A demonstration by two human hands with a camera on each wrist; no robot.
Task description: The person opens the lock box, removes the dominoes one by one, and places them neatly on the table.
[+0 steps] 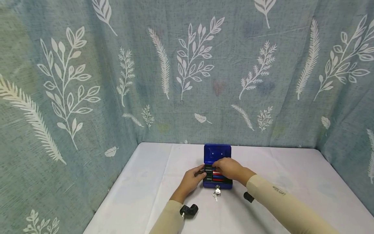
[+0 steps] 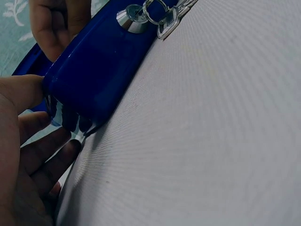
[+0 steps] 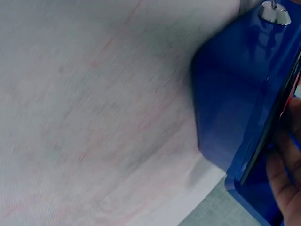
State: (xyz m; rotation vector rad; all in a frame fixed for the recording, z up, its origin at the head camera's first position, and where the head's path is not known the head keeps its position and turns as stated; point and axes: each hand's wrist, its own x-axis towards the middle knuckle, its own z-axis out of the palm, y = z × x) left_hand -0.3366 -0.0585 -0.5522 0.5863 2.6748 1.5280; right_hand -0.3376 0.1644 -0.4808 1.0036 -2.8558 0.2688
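Observation:
A blue metal cash box [image 1: 210, 185] stands on the table, its lid [image 1: 217, 152] raised at the back. Inside is a black tray [image 1: 208, 174] with slots, and slim red, white and blue sticks [image 1: 217, 176] lie side by side in it. My left hand [image 1: 189, 182] holds the box's left side, thumb at the rim and fingers along the outer wall. From the right, my right hand [image 1: 229, 167] reaches over the tray with curled fingers. A slim blue item [image 3: 294, 139] shows between those fingers, mostly hidden by them.
Keys on a ring [image 1: 215, 196] hang from the silver lock [image 2: 133, 20] on the box's front. White cloth [image 1: 157, 162] covers the table. A leaf-patterned curtain [image 1: 187, 123] surrounds its back and sides.

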